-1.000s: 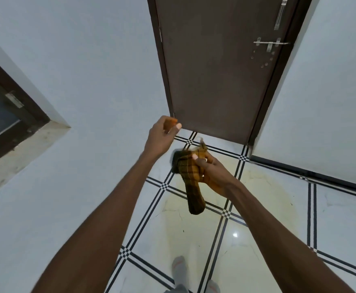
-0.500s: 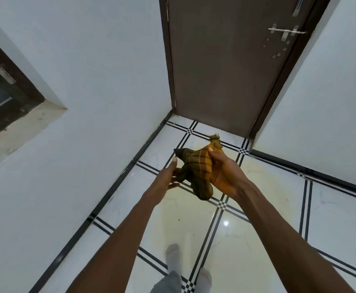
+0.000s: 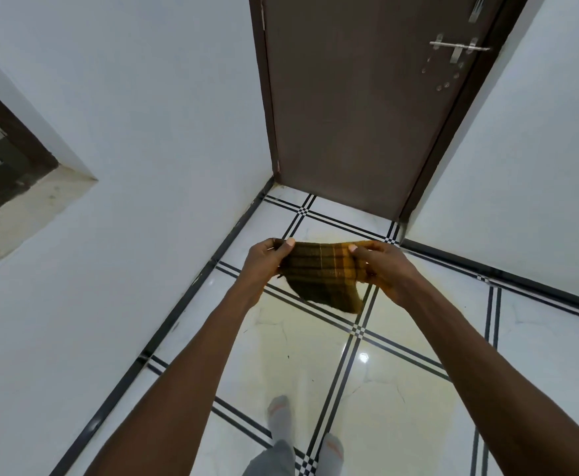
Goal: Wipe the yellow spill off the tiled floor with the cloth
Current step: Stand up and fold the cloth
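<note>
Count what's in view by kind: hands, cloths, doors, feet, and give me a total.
Hands: 2, left hand and right hand
Cloths: 1, cloth
Doors: 1, door
Feet: 2, left foot and right foot
Total: 6

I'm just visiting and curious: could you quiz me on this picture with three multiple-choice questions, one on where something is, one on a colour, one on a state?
1. Where is the cloth?
A. flat on the floor
B. in the air between both hands
C. hung on the door

2. What colour are the tile border lines?
A. black
B. red
C. green

3. What state is the door in?
A. wide open
B. off its frame
C. shut

Answers: 1 B, the left hand and right hand stretch it above the floor; 2 A, dark double lines; 3 C, it fills its frame.
</note>
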`<state>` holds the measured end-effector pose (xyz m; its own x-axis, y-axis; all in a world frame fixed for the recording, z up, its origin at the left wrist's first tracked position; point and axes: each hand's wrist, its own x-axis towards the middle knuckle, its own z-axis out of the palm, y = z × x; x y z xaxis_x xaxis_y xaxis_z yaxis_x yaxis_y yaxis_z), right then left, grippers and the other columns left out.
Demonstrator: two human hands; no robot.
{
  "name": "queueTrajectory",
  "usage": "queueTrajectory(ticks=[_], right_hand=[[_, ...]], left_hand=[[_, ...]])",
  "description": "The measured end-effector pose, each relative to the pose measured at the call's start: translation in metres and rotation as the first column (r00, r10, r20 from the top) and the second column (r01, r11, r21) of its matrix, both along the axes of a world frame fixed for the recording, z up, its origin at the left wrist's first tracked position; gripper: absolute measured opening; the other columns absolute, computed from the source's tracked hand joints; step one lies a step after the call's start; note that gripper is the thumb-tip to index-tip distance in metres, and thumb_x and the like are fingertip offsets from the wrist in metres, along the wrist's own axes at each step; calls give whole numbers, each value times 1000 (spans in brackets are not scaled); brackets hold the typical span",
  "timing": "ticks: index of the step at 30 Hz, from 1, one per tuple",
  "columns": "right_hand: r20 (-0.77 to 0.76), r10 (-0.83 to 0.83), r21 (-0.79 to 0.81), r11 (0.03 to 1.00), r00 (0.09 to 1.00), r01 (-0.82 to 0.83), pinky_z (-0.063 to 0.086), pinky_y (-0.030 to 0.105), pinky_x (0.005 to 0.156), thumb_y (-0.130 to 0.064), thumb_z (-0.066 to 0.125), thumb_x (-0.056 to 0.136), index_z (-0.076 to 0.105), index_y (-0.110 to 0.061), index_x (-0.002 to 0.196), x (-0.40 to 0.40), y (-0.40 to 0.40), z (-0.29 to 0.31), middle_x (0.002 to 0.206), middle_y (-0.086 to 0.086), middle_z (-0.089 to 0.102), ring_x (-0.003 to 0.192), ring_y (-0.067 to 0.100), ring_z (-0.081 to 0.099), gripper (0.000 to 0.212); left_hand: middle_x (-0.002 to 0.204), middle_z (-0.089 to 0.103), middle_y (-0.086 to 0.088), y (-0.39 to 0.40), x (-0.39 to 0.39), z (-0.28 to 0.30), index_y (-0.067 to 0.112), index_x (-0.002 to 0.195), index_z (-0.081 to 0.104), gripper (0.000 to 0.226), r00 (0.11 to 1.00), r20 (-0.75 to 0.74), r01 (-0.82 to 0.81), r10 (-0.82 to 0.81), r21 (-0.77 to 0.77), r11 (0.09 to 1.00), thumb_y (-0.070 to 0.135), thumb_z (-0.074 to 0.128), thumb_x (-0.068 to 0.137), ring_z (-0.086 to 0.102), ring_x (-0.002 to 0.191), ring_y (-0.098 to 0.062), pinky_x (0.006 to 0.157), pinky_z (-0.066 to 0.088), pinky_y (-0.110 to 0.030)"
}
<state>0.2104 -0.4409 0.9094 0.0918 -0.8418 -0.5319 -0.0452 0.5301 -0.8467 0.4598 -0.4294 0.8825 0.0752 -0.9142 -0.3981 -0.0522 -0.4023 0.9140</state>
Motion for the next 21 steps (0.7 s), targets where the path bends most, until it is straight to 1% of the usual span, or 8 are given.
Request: queueTrajectory(ticks=[3, 6, 8, 10, 12, 14, 16, 21], right_hand=[[-76, 3, -3, 1000, 997, -3, 60, 30, 75, -19, 77, 93, 59, -9, 131, -5, -6, -2, 118, 18, 72, 106, 28, 73, 43], [-87, 42, -89, 995, 995, -49, 59, 31, 79, -17, 82, 89, 53, -19, 138, -5, -10, 3, 120, 15, 70, 108, 26, 71, 58], [-148, 83, -190, 975, 986, -111, 60, 39, 89, -16, 83, 88, 63, -20, 132, -5, -12, 8, 120, 12, 71, 113, 27, 68, 49], [-271, 105, -273, 945, 957, -181, 59, 49, 98, -18, 86, 85, 73, -20, 122, -6, -14, 12, 118, 8, 73, 114, 27, 68, 39], [-368, 116, -310, 920, 922, -239, 59, 43, 94, -17, 87, 84, 75, -18, 121, -6, -14, 18, 117, 5, 74, 112, 24, 69, 39], [-484, 117, -339, 888, 867, -310, 55, 33, 87, -16, 87, 84, 74, -15, 124, -5, -14, 23, 117, 4, 74, 109, 21, 68, 43], [-597, 90, -372, 849, 797, -375, 52, 31, 88, -14, 87, 84, 74, -13, 125, -4, -15, 24, 117, 5, 74, 108, 20, 66, 43], [-711, -13, -452, 774, 703, -443, 51, 28, 85, -8, 82, 87, 80, -10, 111, -2, -11, 21, 104, 5, 74, 95, 15, 63, 24]], left_hand=[[119, 73, -12, -6, 2, 10, 8, 124, 62, 37, 993, 110, 48, -45, -22, 999, 30, 72, 96, 71, 114, -27, 102, 58, -45], [115, 68, -8, -11, 2, 22, 20, 127, 46, 46, 982, 187, 8, 4, -63, 998, 30, 76, 93, 69, 110, -24, 102, 56, -39], [104, 71, -3, -14, 3, 29, 24, 127, 45, 45, 976, 218, 27, 1, -125, 992, 31, 75, 94, 70, 102, -18, 99, 55, -33], [103, 75, -5, -16, 5, 38, 21, 126, 55, 40, 970, 233, 109, -67, -173, 979, 32, 76, 93, 73, 100, -14, 90, 58, -24], [110, 75, -5, -17, 6, 45, 16, 122, 66, 39, 946, 293, 204, -138, -206, 957, 29, 81, 89, 71, 105, -13, 84, 57, -18], [114, 73, -2, -19, 6, 47, 15, 119, 71, 40, 907, 380, 276, -181, -213, 937, 25, 86, 83, 68, 109, -13, 89, 56, -22], [116, 73, -1, -19, 5, 45, 17, 119, 72, 42, 866, 460, 318, -196, -203, 926, 23, 88, 80, 67, 110, -15, 94, 56, -29], [120, 71, -6, -18, -4, 40, 13, 121, 72, 41, 756, 638, 372, -145, -237, 897, 15, 86, 82, 63, 112, -17, 99, 53, -29]])
